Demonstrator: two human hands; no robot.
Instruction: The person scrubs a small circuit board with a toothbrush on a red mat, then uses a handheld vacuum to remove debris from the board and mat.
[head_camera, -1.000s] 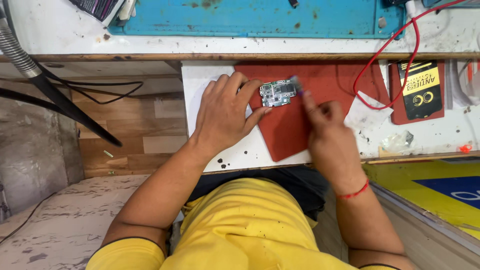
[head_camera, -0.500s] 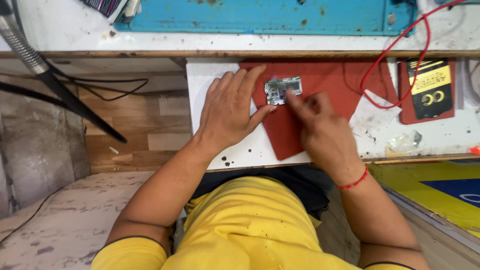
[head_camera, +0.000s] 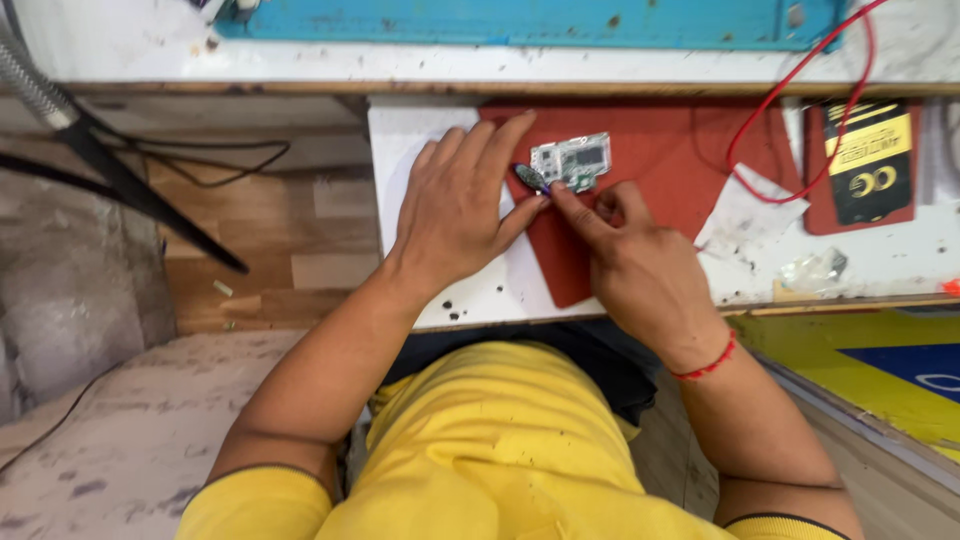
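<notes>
A small green and silver circuit board (head_camera: 572, 160) lies on a red mat (head_camera: 660, 150) on the white bench top. My left hand (head_camera: 455, 210) rests flat, fingers spread, just left of the board, its thumb pointing toward it. My right hand (head_camera: 635, 260) comes in from below the board with the index finger stretched out. It grips a small dark-tipped tool (head_camera: 529, 177) whose tip sits at the board's lower left corner, between my left thumb and right index finger. Most of the tool is hidden in the hand.
A red wire (head_camera: 790, 90) loops over the mat's right side. A black and yellow packet (head_camera: 870, 160), a white paper scrap (head_camera: 740, 215) and crumpled plastic (head_camera: 810, 270) lie to the right. A blue mat (head_camera: 520, 20) runs along the back. A black stand arm (head_camera: 130, 190) crosses at left.
My right hand has moved left across the board, bringing the tool tip from the board's right end to its lower left corner. The board has shifted slightly right, away from my left fingers.
</notes>
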